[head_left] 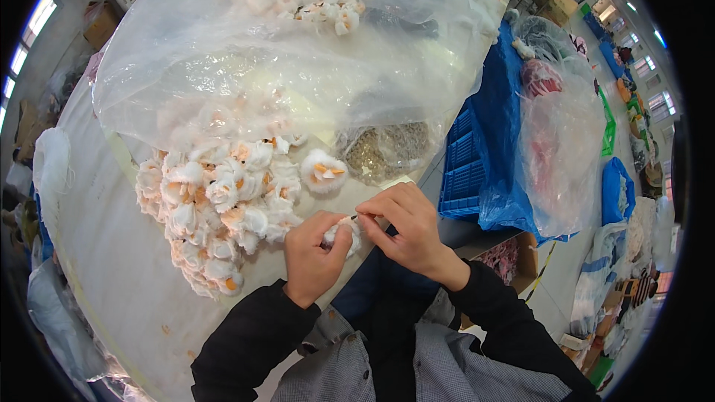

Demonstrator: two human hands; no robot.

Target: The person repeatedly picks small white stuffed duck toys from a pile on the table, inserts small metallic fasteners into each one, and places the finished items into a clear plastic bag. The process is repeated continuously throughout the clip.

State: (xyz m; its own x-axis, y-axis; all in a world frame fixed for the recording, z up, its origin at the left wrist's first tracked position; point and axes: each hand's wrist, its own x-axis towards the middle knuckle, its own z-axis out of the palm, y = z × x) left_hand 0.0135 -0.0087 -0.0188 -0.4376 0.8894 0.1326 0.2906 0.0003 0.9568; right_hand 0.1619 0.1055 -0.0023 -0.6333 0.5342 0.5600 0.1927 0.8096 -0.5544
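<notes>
My left hand (313, 253) is closed around a small white fluffy toy (344, 232) at the table's near edge. My right hand (406, 223) pinches something small at the top of that same toy, fingertips touching it. Just left of my hands lies a heap of white and orange fluffy toys (216, 208) on the table. One single fluffy toy (324, 171) sits apart, above my hands.
A large clear plastic bag (298, 45) holding more fluffy toys covers the back of the white table (112, 268). A smaller bag of metal pieces (387, 149) lies near it. A blue crate (465, 164) and bagged goods (558, 141) stand to the right.
</notes>
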